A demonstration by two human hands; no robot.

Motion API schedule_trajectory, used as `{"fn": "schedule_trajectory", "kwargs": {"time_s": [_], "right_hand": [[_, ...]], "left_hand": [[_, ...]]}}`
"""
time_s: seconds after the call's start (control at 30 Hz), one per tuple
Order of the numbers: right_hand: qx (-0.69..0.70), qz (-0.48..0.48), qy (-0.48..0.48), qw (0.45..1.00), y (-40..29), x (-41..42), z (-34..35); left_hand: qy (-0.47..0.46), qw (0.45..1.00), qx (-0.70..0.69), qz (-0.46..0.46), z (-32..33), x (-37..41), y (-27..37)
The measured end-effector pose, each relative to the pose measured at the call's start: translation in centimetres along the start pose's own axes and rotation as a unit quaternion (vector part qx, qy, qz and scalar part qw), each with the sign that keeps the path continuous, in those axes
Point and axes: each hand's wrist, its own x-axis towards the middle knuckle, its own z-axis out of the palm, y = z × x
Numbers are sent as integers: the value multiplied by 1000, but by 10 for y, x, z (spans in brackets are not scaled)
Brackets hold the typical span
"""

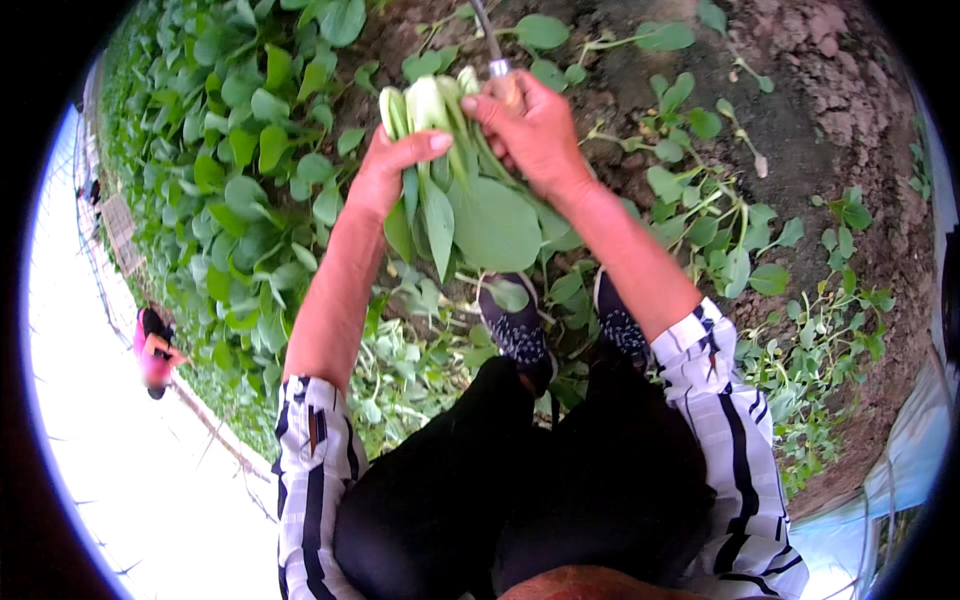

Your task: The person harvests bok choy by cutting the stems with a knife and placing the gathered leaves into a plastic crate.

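Note:
My left hand (397, 161) grips a bunch of leafy greens that look like bok choy (491, 225), thumb across the pale stems. The cut stem ends point away from me and the broad leaves hang towards my shoes. Against the right side of the bunch, my right hand (536, 131) is closed around the wooden handle of a tool (495, 52). A metal collar joins that handle to a dark, thin shank, which runs out of the top of the view, so its working end is hidden. The right fingers and thumb also touch the stems.
Dense standing greens (247, 195) fill the left side. Loose leaves and small plants (705, 210) lie on brown soil (832, 90) to the right. My shoes (514, 322) stand among cut leaves. Plastic sheeting (900, 465) borders the right edge. Another person (154, 352) is far left.

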Motion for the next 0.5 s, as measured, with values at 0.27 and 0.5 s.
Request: {"fn": "schedule_trajectory", "kwargs": {"time_s": [0.27,0.5], "right_hand": [[115,29,17,993,-6,0,-24],[151,57,111,981,-11,58,-81]], "left_hand": [[-5,996,-86,-4,27,18,13],[-112,881,418,189,55,62,84]]}}
